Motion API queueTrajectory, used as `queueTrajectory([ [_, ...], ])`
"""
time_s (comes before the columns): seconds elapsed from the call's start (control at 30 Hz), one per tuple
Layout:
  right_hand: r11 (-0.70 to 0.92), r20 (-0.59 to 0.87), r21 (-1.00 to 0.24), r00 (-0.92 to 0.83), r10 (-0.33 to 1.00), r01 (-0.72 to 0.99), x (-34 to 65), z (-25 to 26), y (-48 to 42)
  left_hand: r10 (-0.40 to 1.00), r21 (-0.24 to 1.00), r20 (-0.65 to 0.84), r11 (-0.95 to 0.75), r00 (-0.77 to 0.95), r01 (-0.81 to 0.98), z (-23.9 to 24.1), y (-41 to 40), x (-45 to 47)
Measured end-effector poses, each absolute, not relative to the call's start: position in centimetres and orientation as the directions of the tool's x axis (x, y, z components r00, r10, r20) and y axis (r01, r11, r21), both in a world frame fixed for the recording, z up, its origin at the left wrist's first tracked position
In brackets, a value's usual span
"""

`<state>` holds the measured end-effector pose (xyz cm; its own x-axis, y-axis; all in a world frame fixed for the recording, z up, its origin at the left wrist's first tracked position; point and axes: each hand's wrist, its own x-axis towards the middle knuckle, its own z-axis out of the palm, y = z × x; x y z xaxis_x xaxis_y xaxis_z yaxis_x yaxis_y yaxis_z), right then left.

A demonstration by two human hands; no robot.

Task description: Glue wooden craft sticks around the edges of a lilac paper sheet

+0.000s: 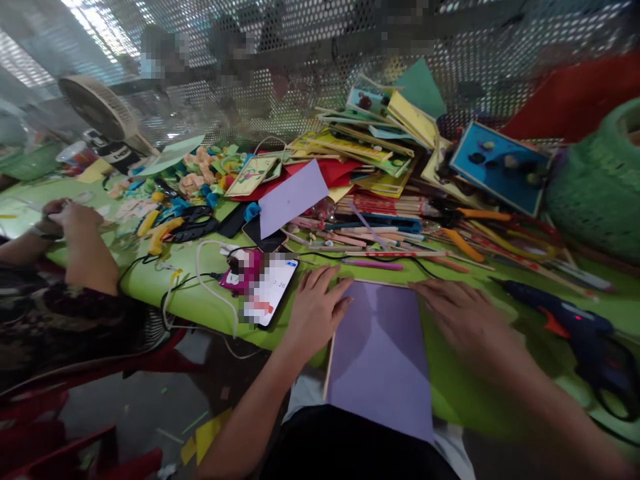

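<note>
A purple sheet of card point(380, 347) lies at the table's front edge, close to my body. Thin pale wooden strips run along its top and left edges. My left hand point(317, 307) rests at the upper left corner, fingers stretched out flat and the thumb beside the card's edge. At the upper right corner is my right hand point(465, 313), palm down, its stretched fingertips touching or very near the card. Neither hand visibly grips anything. A phone point(280, 287) with a lit screen lies just left of my left hand.
A glue gun point(575, 320) lies on the right, near my right forearm. Behind are sticks, pliers point(465, 243), another purple card point(295, 197) and piled framed cards point(365, 143). Cables cross the green table. At left, another person's hands point(73, 217) work near a fan point(105, 113).
</note>
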<state>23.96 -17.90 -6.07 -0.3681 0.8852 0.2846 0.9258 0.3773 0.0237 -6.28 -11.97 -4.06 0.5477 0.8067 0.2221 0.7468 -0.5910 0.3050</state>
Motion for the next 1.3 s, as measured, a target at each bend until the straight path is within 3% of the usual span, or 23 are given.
queueTrajectory([
  [0.2,0.407,0.324,0.060,-0.403,0.856,0.912,23.5,-7.3,-18.3,0.836,0.291,0.208,-0.548,0.507,0.784,-3.9,-12.3,-6.1],
  [0.43,0.409,0.360,-0.031,-0.372,0.856,0.912,23.2,-8.2,-17.9,0.840,0.259,0.212,-0.541,0.499,0.800,-4.0,-12.5,-6.1],
  [0.67,0.399,0.369,-0.047,-0.356,0.859,0.916,22.9,-8.8,-17.9,0.858,0.251,0.189,-0.512,0.478,0.821,-3.6,-12.4,-5.7],
  [0.93,0.368,0.337,-0.141,-0.305,0.891,0.919,22.9,-7.6,-18.4,0.879,0.294,0.280,-0.460,0.385,0.838,-3.9,-12.8,-6.2],
  [1.3,0.370,0.345,-0.053,-0.331,0.878,0.927,22.3,-8.4,-18.2,0.868,0.244,0.229,-0.489,0.440,0.837,-3.9,-12.7,-6.0],
])
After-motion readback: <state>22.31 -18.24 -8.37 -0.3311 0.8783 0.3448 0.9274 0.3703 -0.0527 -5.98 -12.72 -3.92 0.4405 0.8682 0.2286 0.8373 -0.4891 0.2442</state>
